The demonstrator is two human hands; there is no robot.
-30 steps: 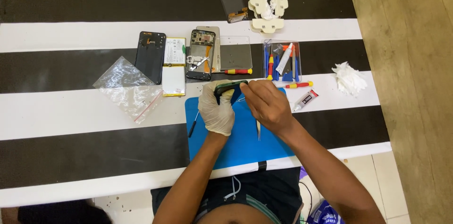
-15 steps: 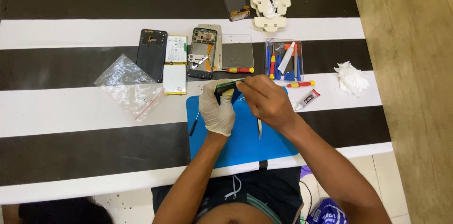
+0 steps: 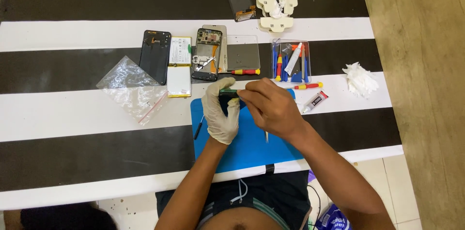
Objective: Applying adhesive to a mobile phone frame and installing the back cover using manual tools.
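Over the blue work mat [image 3: 252, 143], the gloved left hand [image 3: 221, 111] and the bare right hand [image 3: 271, 109] meet, fingers of both pinched together on a small dark green-edged part [image 3: 228, 92] held just above the mat's far edge. Just beyond lie an opened phone body [image 3: 206, 62], a red-handled screwdriver [image 3: 246, 71] and a clear tool tray [image 3: 290, 60]; a crumpled plastic bag [image 3: 131, 89] lies to the left.

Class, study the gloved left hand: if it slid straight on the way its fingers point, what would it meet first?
Probably the opened phone body: the left hand points up the table toward it, past the blue mat. Height above the table is unclear.
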